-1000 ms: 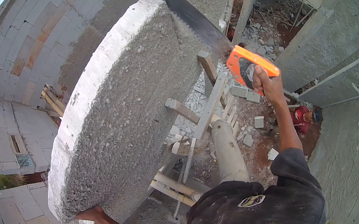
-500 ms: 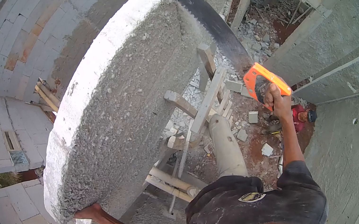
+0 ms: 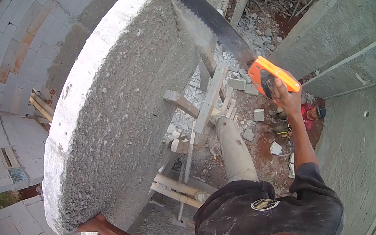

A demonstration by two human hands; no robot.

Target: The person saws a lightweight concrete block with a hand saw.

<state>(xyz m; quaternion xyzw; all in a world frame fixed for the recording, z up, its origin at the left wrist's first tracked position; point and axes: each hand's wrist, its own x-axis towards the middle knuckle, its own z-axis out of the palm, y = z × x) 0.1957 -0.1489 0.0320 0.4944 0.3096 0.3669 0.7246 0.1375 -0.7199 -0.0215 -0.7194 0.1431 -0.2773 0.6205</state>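
Note:
My right hand (image 3: 287,95) is closed round the orange handle (image 3: 274,79) of a hand saw. The saw's long dark toothed blade (image 3: 210,18) runs up and away, beside the far end of a thick grey slab (image 3: 114,100) with a rough face and a pale top edge. A light cut face (image 3: 194,25) shows next to the teeth. At the slab's near lower corner, my left hand (image 3: 93,224) grips the underside; its fingertips are hidden behind the slab.
Below, wooden props (image 3: 210,101) and bamboo poles (image 3: 177,186) stand by my leg (image 3: 234,147). Broken block pieces (image 3: 275,148) litter the ground. Another person in red (image 3: 308,116) is down at the right, near a plastered wall (image 3: 372,135). Block walls (image 3: 23,40) stand at the left.
The view has shifted slightly. The saw has moved a little relative to the slab, still in my right hand. My left hand stays at the slab's lower corner.

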